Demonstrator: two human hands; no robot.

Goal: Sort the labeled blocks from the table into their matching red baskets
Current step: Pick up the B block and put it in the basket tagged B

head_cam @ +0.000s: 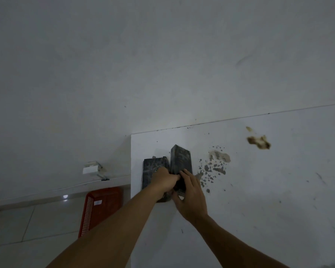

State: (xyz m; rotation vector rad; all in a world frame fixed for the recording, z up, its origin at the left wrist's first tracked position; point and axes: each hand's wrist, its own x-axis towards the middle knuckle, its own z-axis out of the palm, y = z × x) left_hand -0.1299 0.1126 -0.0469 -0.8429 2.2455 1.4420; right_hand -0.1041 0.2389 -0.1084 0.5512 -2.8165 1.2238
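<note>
Two bare forearms come up from the bottom edge and meet near the left end of a white tabletop (pixel 278 190). The right hand (pixel 190 198) has its fingers (pixel 185 174) wrapped around the near end of a dark block (pixel 181 158), which is tipped up at an angle. The left hand (pixel 163 182) is curled over a second dark block (pixel 153 171) lying flat right beside the first one; the fingers look closed on it, though I honestly can't tell how firm the grip is. Any labels on the blocks are too dark to read (the lighting is pretty dim). Down on the tiled floor, left of the tabletop, sits a red basket (pixel 103 206) with a small white tag. Further out, the tabletop has brownish stains (pixel 259 141) and grey splatter, and a pale wall sits behind it.
</note>
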